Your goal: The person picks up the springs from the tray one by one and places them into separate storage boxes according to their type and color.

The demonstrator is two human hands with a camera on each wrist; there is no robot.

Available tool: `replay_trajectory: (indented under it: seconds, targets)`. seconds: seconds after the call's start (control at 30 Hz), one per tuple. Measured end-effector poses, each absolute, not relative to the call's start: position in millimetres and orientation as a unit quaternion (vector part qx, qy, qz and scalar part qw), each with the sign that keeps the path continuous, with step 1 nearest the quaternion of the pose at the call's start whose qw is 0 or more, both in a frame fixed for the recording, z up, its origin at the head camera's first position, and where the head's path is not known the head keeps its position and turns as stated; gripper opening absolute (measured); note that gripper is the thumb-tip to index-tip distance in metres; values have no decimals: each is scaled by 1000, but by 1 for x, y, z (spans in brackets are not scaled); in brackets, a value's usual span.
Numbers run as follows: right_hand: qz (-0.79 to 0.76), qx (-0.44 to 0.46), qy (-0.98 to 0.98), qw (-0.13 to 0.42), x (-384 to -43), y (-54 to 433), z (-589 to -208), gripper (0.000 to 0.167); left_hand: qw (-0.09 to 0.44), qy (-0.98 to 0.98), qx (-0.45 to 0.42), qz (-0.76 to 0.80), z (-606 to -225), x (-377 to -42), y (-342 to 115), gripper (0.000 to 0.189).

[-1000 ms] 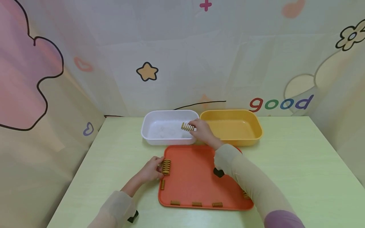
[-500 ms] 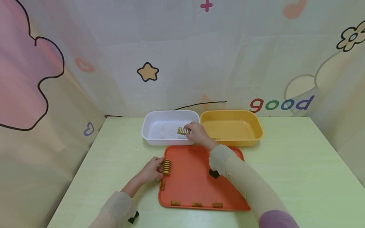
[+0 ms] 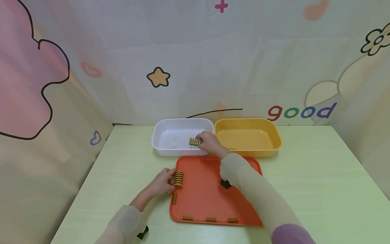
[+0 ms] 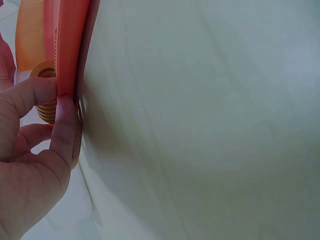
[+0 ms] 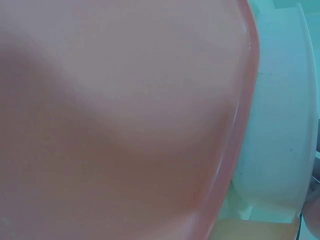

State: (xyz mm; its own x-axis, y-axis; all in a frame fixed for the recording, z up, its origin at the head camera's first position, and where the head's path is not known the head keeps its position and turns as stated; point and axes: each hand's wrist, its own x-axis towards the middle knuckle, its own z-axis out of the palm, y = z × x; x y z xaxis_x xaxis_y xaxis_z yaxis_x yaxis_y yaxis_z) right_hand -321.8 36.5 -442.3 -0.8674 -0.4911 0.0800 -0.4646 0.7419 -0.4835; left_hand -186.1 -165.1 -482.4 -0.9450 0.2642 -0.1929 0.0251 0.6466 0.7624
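In the head view my right hand (image 3: 210, 143) pinches a large brass-coloured coil spring (image 3: 195, 142) by its right end, inside the white bin (image 3: 155, 144). Only a sliver of that hand (image 5: 312, 217) shows in the right wrist view. My left hand (image 3: 161, 183) grips the left rim of the orange-red tray (image 3: 207, 189), and in the left wrist view the thumb and fingers (image 4: 65, 125) lie on either side of that rim (image 4: 69, 50). Right beside the thumb, another large coil spring (image 3: 178, 179) stands against the tray's inner edge; whether they touch, I cannot tell.
Small springs lie along the tray's border: one (image 3: 174, 198) at the left, and three at the front, including the middle spring (image 3: 211, 219). A yellow bin (image 3: 278, 144) adjoins the white one, with part of a spring (image 3: 232, 148) showing at its near rim. A patterned curtain (image 3: 195, 61) stands behind.
My right hand has moved left and slightly down with its spring, lower into the white bin. The left hand keeps its hold on the tray.
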Motion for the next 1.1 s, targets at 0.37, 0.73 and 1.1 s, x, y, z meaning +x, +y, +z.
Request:
replay_trajectory:
  seconds: [0.37, 0.73, 1.1]
  targets:
    - [-219, -267, 937, 56, -326, 30, -438, 30, 149, 882, 105, 434, -481, -185, -169, 76]
    - [-183, -262, 943, 89, -328, 27, -435, 26, 154, 888, 92, 424, -479, -184, -168, 76]
    - [-169, -257, 945, 110, -360, 24, -467, 22, 157, 889, 72, 425, -483, -187, -166, 77]
